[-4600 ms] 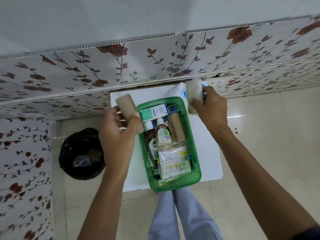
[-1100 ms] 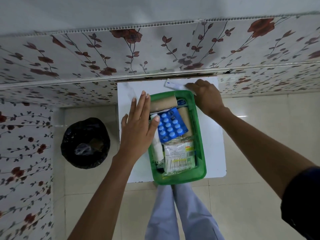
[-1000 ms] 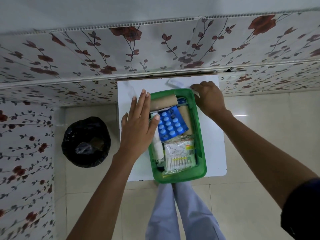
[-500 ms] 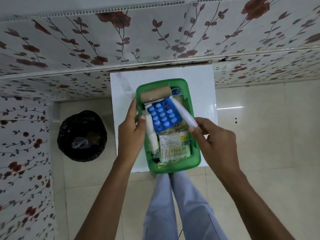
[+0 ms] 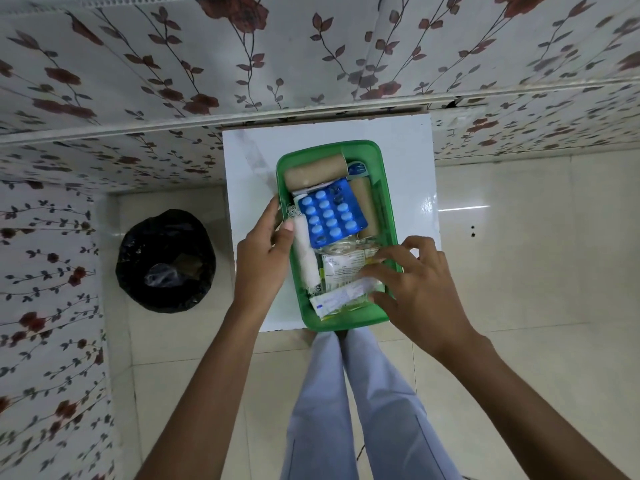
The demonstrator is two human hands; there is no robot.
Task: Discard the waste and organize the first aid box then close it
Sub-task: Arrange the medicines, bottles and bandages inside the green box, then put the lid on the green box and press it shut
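A: Reading left to right, what appears?

B: A black-lined waste bin (image 5: 165,260) on the floor; then the left hand (image 5: 262,256), its fingers closed on the left wall of the green first aid box (image 5: 387,188) on a white table (image 5: 249,174).

A: And the right hand (image 5: 414,282)?

B: Fingers loosely spread, fingertips pressing a white sachet (image 5: 341,296) lying crosswise at the box's near end. No lid is in view.
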